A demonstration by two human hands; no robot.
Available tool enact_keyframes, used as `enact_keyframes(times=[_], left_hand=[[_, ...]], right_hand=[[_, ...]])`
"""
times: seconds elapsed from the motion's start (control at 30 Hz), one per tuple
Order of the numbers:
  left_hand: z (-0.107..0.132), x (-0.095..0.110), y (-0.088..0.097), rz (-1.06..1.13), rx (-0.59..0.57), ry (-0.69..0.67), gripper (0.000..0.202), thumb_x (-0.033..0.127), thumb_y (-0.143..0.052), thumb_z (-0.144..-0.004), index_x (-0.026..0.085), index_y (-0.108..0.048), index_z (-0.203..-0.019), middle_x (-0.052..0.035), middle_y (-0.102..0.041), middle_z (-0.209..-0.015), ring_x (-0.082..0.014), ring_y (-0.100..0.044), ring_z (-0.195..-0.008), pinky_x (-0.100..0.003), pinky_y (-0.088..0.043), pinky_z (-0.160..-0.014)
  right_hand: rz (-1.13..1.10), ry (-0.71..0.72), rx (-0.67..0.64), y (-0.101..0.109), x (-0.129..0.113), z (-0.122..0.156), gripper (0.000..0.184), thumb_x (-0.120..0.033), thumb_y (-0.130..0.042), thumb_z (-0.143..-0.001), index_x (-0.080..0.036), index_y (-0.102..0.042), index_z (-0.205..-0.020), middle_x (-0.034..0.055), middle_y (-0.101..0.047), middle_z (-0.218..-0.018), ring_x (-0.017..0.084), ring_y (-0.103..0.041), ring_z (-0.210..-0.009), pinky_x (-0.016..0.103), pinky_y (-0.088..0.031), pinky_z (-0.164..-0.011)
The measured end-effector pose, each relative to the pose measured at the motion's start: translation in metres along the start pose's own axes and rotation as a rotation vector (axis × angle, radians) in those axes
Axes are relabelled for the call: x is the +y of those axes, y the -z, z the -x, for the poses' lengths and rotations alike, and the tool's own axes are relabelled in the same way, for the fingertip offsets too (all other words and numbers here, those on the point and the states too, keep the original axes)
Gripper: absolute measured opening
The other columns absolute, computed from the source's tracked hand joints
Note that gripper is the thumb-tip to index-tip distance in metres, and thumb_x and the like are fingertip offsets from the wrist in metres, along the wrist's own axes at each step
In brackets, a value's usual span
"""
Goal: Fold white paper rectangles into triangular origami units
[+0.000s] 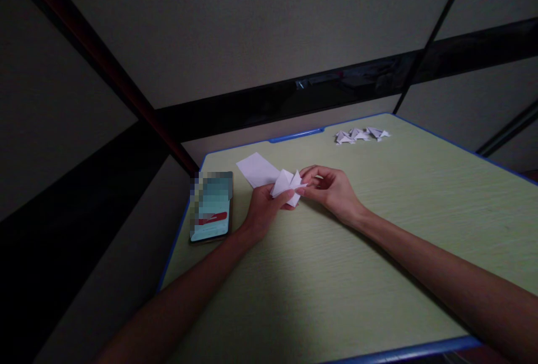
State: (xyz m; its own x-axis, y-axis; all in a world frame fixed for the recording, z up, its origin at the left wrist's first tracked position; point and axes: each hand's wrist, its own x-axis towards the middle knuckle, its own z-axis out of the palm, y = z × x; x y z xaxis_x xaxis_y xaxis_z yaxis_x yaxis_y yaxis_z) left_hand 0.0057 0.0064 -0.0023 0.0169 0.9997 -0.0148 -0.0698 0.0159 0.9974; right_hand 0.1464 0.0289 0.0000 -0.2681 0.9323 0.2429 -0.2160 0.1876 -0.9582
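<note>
Between my hands, above the table, is a small white folded paper [283, 181] with pointed flaps standing up. My left hand [264, 207] grips its near left side, the thumb pressed on top. At its right edge, the thumb and fingers of my right hand [330, 187] pinch a flap. Just behind the folded paper lies a flat white sheet of paper [257, 169], partly hidden by it and by my left hand.
A phone [212, 207] with a lit screen lies at the table's left edge. Three folded paper figures [360, 135] sit in a row at the back right. The light green table [378, 308] has a blue rim, with a blue handle-like strip [297, 135] at its back edge. Panelled walls stand behind.
</note>
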Motion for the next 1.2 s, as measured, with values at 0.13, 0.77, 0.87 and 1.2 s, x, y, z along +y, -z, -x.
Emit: enact_keyframes(times=[0.13,0.77,0.87,1.2], left_hand=[[0.000,0.000,0.000,-0.002,-0.003,-0.016,0.022,0.027,-0.065,-0.057,0.008,-0.062,-0.068,-0.0019,-0.059,-0.060,-0.0088,-0.050,-0.053,-0.020,-0.044,-0.049],[-0.003,-0.006,0.002,0.041,-0.004,-0.026,0.019,0.027,-0.060,-0.062,0.011,-0.063,-0.071,-0.0023,-0.063,-0.067,-0.0097,-0.053,-0.057,-0.020,-0.044,-0.052],[-0.005,-0.006,0.005,0.090,-0.031,0.002,0.018,0.027,-0.060,-0.062,0.011,-0.063,-0.069,-0.0031,-0.063,-0.066,-0.0102,-0.054,-0.057,-0.021,-0.044,-0.052],[-0.007,0.000,0.013,-0.038,-0.198,0.104,0.021,0.029,-0.066,-0.056,0.009,-0.064,-0.063,-0.0021,-0.061,-0.057,-0.0096,-0.053,-0.051,-0.021,-0.043,-0.049]], right_hand=[[0.028,0.015,-0.016,-0.002,-0.002,0.001,0.016,-0.022,-0.069,-0.053,-0.015,-0.056,-0.059,0.0022,-0.058,-0.077,0.010,-0.053,-0.063,0.026,-0.043,-0.060],[0.393,0.387,-0.037,0.003,-0.004,0.004,0.008,-0.020,-0.062,-0.066,-0.018,-0.063,-0.058,0.0051,-0.053,-0.087,0.015,-0.052,-0.077,0.031,-0.042,-0.067],[0.500,0.485,-0.086,0.006,-0.006,0.004,0.011,-0.018,-0.059,-0.068,-0.018,-0.062,-0.058,0.0049,-0.052,-0.086,0.014,-0.052,-0.071,0.031,-0.041,-0.064],[0.588,0.534,-0.190,0.009,-0.007,0.004,0.011,-0.014,-0.055,-0.070,-0.017,-0.061,-0.062,0.0058,-0.053,-0.084,0.015,-0.053,-0.076,0.032,-0.042,-0.068]])
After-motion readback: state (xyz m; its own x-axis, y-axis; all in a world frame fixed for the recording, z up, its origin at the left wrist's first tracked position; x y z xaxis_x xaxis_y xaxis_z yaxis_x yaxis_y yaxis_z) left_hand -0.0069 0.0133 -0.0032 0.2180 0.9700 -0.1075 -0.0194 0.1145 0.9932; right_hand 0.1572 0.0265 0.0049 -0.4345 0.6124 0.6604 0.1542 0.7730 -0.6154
